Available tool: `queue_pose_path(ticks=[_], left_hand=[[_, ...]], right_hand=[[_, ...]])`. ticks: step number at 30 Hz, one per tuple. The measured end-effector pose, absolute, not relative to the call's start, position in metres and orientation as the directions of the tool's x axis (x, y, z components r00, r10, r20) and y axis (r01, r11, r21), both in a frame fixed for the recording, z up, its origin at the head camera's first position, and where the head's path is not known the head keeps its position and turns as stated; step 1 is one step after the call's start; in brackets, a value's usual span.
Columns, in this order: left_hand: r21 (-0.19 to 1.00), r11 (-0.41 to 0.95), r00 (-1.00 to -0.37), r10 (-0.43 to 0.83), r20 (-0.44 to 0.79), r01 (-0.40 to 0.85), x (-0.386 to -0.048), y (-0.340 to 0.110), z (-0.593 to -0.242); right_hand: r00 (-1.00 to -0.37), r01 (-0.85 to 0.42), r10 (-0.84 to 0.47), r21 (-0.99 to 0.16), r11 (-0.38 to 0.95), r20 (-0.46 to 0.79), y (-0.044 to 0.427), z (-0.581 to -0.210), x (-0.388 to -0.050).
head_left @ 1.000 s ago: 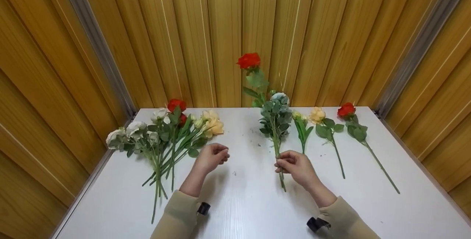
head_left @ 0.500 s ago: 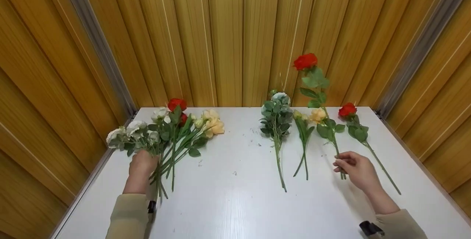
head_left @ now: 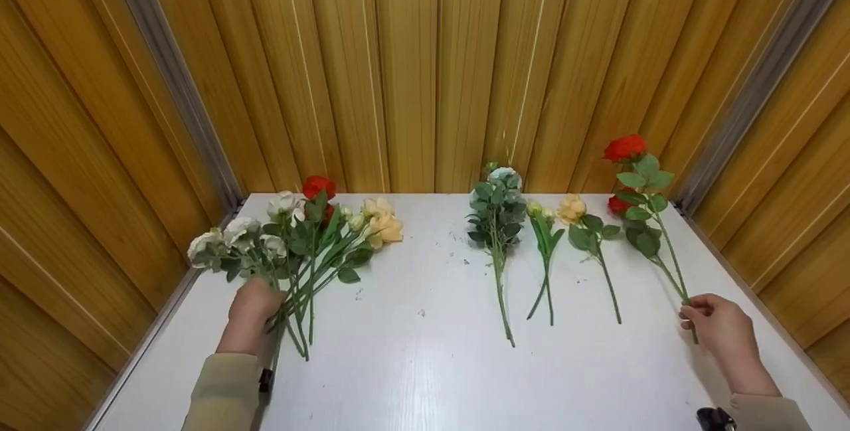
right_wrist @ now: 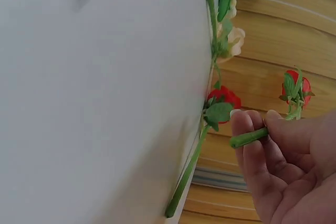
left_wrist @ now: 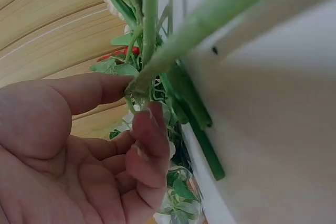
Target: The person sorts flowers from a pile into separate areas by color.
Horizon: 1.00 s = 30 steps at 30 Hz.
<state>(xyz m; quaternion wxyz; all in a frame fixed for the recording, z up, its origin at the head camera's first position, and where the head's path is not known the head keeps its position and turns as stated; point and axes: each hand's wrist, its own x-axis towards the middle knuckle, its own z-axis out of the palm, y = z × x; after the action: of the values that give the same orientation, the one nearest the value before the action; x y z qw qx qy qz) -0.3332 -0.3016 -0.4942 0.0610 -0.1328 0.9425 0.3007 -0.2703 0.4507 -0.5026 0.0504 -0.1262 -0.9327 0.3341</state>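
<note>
At the far right in the head view, my right hand [head_left: 724,331] pinches the lower stem of a red rose [head_left: 624,147]. The rose stands tilted over another red rose [head_left: 619,204] that lies on the table. In the right wrist view the cut end of the held stem [right_wrist: 248,138] pokes out between thumb and fingers. On the left, my left hand [head_left: 255,301] is at the stems of the white flowers [head_left: 240,233]. The left wrist view shows its thumb and fingers pinching a thick green stem [left_wrist: 199,30]. Its flower head cannot be singled out.
Beside the white flowers lie red roses [head_left: 319,187] and peach flowers [head_left: 384,226], stems crossing. Right of centre on the white table [head_left: 425,364] lie a pale blue bunch [head_left: 497,212], budded stems [head_left: 546,235] and a peach rose [head_left: 572,208]. Wood-look panels [head_left: 405,72] stand behind.
My right hand has carried the red rose rightward from the centre and lowered it over the lying rose. My left hand has moved left from mid-table to the white flowers' stems.
</note>
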Motion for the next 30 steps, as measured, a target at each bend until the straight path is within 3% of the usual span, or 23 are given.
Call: queue_pose_path(ticks=[9, 18, 21, 25, 30], left_hand=[[0.467, 0.833, -0.955, -0.267, -0.132, -0.297, -0.326, -0.306, -0.488], [0.534, 0.802, -0.963, -0.237, -0.127, -0.268, -0.323, -0.302, -0.486], [0.653, 0.708, -0.963, -0.206, -0.174, -0.269, -0.326, -0.304, -0.487], [0.842, 0.457, -0.958, -0.148, -0.247, -0.287, -0.331, -0.306, -0.493], [0.925, 0.237, -0.955, -0.066, -0.289, -0.297, -0.333, -0.306, -0.503]], right_hand=[[-0.943, 0.316, 0.314, -0.614, 0.723, -0.115, 0.48, -0.507, -0.277], [-0.926, 0.377, 0.295, -0.624, 0.685, -0.236, 0.49, -0.51, -0.286], [-0.917, 0.398, 0.297, -0.629, 0.668, -0.265, 0.49, -0.51, -0.286], [-0.91, 0.415, 0.294, -0.64, 0.647, -0.293, 0.491, -0.511, -0.286], [-0.918, 0.397, 0.287, -0.634, 0.663, -0.275, 0.493, -0.513, -0.285]])
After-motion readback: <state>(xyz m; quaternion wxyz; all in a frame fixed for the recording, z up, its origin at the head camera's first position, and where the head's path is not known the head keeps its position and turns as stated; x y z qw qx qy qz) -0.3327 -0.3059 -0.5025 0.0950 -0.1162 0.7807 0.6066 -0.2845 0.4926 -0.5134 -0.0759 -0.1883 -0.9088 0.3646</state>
